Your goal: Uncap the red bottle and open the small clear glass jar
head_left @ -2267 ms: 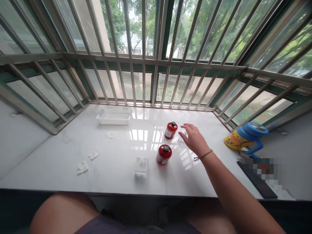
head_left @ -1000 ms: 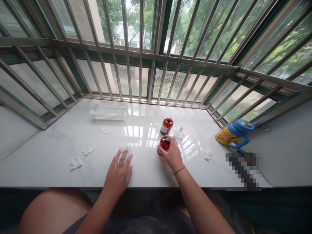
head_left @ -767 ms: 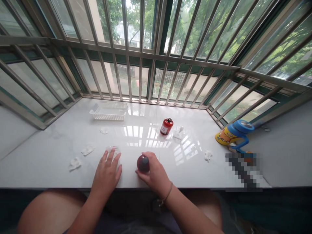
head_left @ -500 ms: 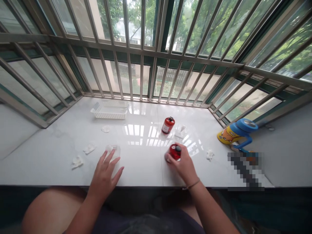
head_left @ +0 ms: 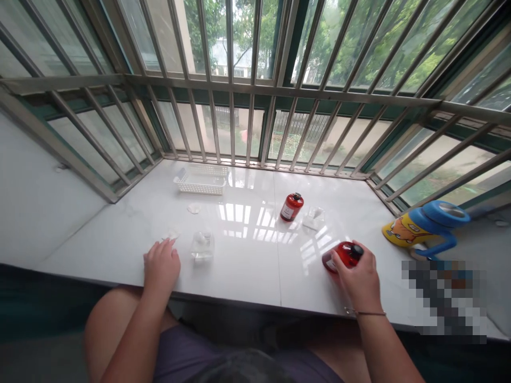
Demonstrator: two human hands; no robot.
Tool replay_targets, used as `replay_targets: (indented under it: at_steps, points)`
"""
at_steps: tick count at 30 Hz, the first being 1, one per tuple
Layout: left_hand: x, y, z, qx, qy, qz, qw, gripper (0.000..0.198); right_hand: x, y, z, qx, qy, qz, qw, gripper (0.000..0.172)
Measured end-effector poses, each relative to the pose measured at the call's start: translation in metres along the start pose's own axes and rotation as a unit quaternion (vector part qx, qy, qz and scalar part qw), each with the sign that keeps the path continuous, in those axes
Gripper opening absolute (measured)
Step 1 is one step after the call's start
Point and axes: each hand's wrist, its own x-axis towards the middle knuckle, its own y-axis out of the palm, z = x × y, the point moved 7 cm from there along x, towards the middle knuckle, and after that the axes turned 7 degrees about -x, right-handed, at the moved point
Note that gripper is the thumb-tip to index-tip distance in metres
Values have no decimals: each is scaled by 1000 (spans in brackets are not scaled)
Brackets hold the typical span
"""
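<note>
Holding the bottle, your right hand could slip if slack; left hand, box at its two o'clock, grip unclear

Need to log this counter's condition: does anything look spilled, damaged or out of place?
Mildly: a small white scrap lies loose in front of the perforated white basket, resembling litter, and the red bottle in the right hand leans, though lens distortion may exaggerate that. No spill or damage shows; the pixelated patch can't be judged.
</note>
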Motion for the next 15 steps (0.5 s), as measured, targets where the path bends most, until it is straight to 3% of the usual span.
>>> replay_targets:
  at_steps: [2, 5, 10, 15]
  points:
    - [12, 4, 5, 52, -28, 26, 998, 40, 1, 0, 2, 5, 4, -8, 1000, 89]
    - [24, 2, 8, 81, -29, 21, 996, 36, 1, -1, 3, 8, 3, -6, 1000, 90]
    - [55, 2, 12, 17, 4, 37, 999, 39, 1, -1, 3, 14, -3, -4, 1000, 89]
    - [103, 23, -4, -42, 67, 97, 992, 45, 2, 1, -1, 14, -6, -11, 1000, 90]
